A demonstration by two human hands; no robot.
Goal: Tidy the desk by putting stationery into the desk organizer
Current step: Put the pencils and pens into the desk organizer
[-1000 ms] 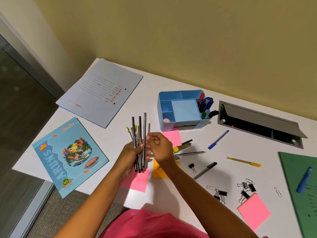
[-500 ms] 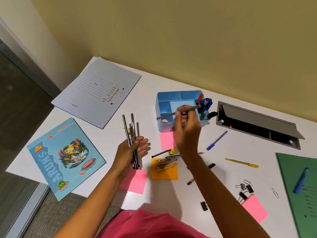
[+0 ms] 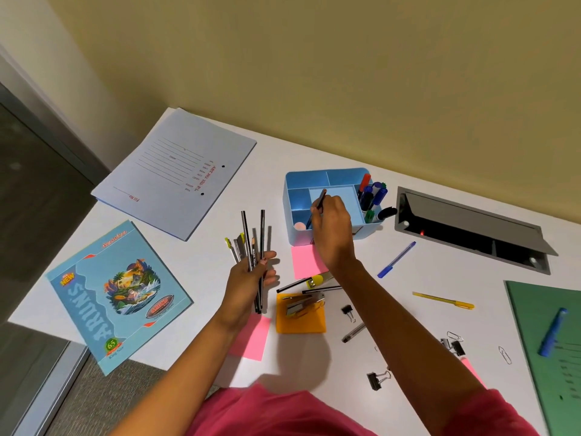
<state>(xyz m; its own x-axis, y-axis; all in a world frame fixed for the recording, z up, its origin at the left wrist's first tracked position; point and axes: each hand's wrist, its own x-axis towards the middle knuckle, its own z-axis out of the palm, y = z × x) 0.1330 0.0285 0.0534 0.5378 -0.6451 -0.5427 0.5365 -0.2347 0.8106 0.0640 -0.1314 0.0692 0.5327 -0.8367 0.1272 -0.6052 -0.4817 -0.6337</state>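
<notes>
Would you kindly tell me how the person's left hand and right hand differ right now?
The left hand grips a bundle of pencils, while the right hand pinches a single pencil. The left hand is over the desk, left of the desk organizer; the right hand is over the desk organizer, its pencil angled down into the left side. Both hold pencils off the desk.

Office setting: white work surface with cable hatch, file folder, blue desk organizer, binder clips, glass partition.
</notes>
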